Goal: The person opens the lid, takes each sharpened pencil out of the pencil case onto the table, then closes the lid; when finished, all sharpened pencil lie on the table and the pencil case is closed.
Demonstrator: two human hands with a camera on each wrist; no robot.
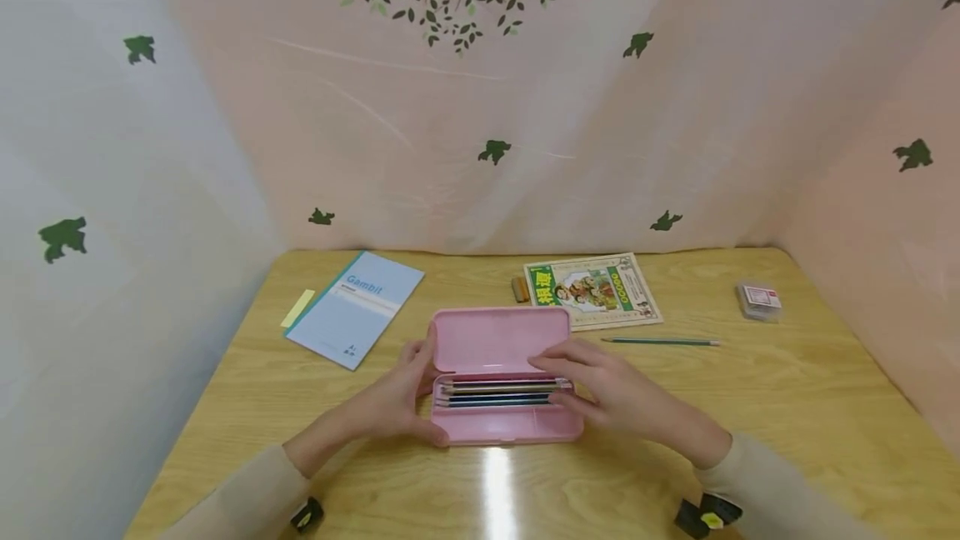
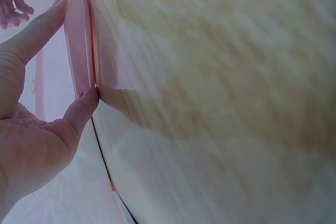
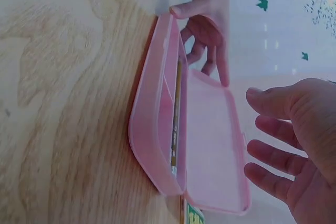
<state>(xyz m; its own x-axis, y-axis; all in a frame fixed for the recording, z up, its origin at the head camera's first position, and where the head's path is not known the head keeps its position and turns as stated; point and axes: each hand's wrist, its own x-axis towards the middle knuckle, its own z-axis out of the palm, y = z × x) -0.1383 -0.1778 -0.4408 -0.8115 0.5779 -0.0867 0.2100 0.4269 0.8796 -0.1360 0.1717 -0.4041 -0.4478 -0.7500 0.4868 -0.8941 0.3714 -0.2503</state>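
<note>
A pink pencil case (image 1: 480, 425) lies on the table with its lid (image 1: 501, 342) tilted up at the back. Several pencils (image 1: 498, 399) lie side by side in it, one gold-coloured (image 3: 177, 108) in the right wrist view. My left hand (image 1: 393, 400) holds the case's left end, thumb at the front corner and index finger along the lid's edge; its other fingers are partly hidden behind. Over the right end hovers my right hand (image 1: 618, 386), overlapping the lid and pencil ends in the head view. The right wrist view shows its fingers loosely bent, with nothing in them.
A blue notebook (image 1: 356, 311) lies at left beside a yellow strip (image 1: 298, 307). Behind the case are a green illustrated booklet (image 1: 592, 294) and a small brown block (image 1: 521, 290). A green pencil (image 1: 660, 342) and a small clear box (image 1: 759, 303) lie to the right.
</note>
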